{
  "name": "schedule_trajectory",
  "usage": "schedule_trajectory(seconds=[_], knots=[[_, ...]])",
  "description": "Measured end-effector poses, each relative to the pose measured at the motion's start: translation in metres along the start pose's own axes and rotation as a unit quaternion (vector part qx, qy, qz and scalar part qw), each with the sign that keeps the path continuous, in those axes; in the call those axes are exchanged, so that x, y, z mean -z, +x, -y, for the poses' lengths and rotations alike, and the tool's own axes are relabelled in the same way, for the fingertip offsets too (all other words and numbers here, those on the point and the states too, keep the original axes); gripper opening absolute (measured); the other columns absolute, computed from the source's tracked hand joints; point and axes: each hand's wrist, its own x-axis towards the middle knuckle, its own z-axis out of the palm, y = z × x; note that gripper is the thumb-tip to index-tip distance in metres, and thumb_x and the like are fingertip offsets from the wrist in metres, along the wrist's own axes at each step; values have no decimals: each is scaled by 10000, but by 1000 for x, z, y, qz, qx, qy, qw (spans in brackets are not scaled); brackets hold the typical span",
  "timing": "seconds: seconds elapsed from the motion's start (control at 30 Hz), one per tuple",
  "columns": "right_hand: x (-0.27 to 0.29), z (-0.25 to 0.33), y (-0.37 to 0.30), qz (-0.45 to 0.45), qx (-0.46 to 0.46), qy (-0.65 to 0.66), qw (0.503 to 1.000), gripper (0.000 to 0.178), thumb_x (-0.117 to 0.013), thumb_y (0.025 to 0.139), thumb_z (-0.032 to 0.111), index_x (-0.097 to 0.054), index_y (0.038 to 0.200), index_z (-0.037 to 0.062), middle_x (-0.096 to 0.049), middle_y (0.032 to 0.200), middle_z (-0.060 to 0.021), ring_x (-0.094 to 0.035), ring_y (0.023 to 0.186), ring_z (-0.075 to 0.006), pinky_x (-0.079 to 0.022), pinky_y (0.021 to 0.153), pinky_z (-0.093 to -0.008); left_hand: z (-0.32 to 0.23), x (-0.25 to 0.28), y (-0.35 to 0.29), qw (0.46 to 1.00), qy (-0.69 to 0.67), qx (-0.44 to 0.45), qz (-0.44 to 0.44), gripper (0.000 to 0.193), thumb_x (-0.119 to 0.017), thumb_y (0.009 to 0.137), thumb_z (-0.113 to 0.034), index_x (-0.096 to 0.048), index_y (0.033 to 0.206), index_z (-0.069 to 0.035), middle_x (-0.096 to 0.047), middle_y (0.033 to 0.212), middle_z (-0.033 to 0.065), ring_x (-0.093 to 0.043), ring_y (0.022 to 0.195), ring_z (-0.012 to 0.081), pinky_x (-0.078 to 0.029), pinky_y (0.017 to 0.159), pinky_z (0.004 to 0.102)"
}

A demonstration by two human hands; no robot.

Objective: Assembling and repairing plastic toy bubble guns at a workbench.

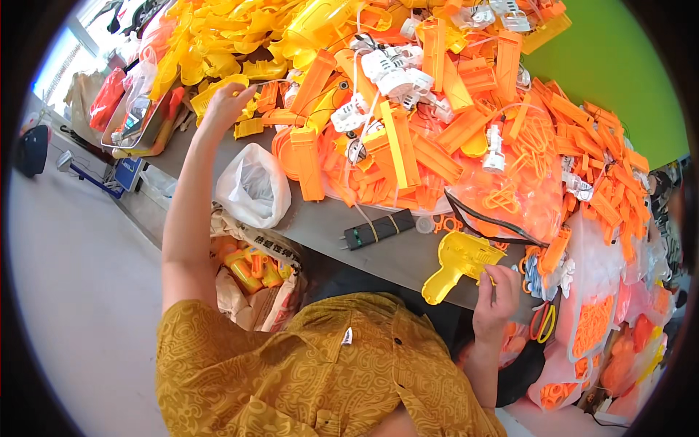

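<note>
My right hand [497, 297] pinches the edge of a yellow plastic gun-shaped half shell [457, 268] between thumb and fingers, at the near edge of the table. The shell's ribbed inner side faces up, with its handle toward the lower left. Stretched out to the far left, my left hand [229, 104] is over the yellow parts at the edge of the pile. Its fingers reach to the right, and nothing shows held in them. Close to it lies a yellow shell piece [206, 98], partly covered by the hand.
Heaped orange plastic parts [408, 153], yellow shells [240, 33] and white wired motor units [397, 73] cover the table [328, 233]. Nearer me are a white bag-lined container [253, 186] and a black device with a rubber band [378, 229]. Scissors [543, 322] hang at right; a sack [255, 273] stands below.
</note>
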Motion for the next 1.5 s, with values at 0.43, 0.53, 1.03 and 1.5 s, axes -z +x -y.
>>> schedule_trajectory(seconds=[0.43,0.53,1.03,1.5], knots=[[-2,1,2,3,-16,27,1000,94,-554,755,-56,-550,843,-23,-530,792,-111,-515,707,-215,-421,627,-270,-2,-14,24,981,-86,127,115,348,-638,656,-353,-575,708,-14,-562,593,71,-575,512,150,-452,456,249],[2,-2,1,-6,-37,51,998,89,-552,759,-58,-548,842,-26,-528,780,-102,-512,704,-197,-413,626,-259,-22,-1,11,969,-181,163,51,350,-633,696,-349,-581,783,-14,-575,659,85,-594,536,166,-480,479,249],[11,9,13,-1,-40,99,994,78,-539,754,-70,-553,818,-27,-521,758,-88,-507,693,-171,-402,627,-244,-133,73,-46,947,-283,-142,-58,524,-605,781,-291,-457,1159,40,-580,843,106,-598,579,154,-454,492,202],[-21,38,46,122,-239,845,462,463,-428,897,323,-335,1270,64,-501,1125,-143,-561,952,-270,-529,680,-381,-232,-37,-205,775,-516,-182,317,477,-570,805,-139,-391,1196,67,-567,927,109,-608,672,166,-494,529,245]])
